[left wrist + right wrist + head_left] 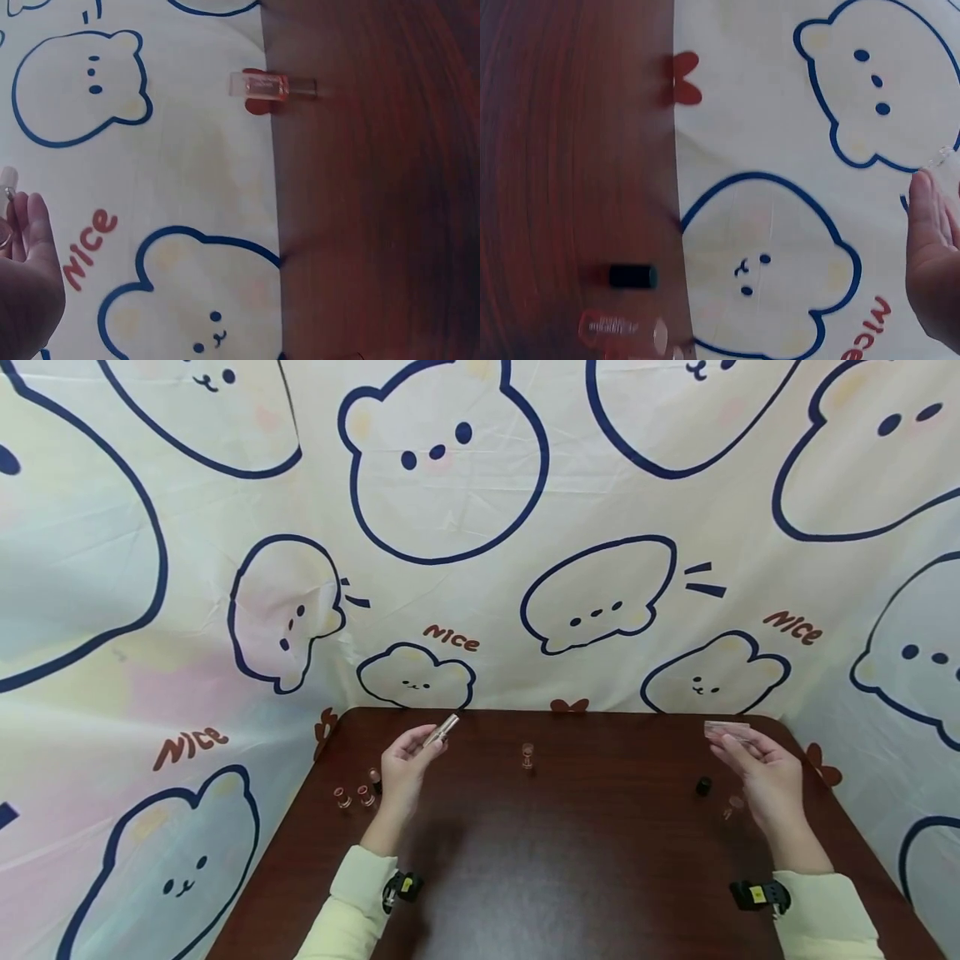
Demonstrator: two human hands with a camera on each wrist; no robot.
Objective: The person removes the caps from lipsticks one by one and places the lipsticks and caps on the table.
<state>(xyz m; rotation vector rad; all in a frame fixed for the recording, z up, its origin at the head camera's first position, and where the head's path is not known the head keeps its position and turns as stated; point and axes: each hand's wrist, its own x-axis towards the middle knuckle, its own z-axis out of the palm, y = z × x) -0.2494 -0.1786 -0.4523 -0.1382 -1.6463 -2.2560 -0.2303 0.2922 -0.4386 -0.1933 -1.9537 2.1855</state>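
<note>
My left hand (403, 770) is raised over the left part of the table and holds a slim, shiny lipstick tube (442, 729) between thumb and fingers, tilted up to the right. In the left wrist view only part of that hand (31, 289) shows at the edge. On the right, my right hand (768, 781) pinches a small clear plastic piece (726, 729), perhaps a cap; its exact kind is hard to make out. Below this hand lie a black cap (703, 787) and a clear reddish piece (733, 807). Between the hands a clear-topped lipstick (527, 756) stands upright.
Several small lipsticks (366, 795) stand at the left edge of the brown table (570, 860). A cloth (450, 593) with bear drawings hangs behind and along both sides of the table.
</note>
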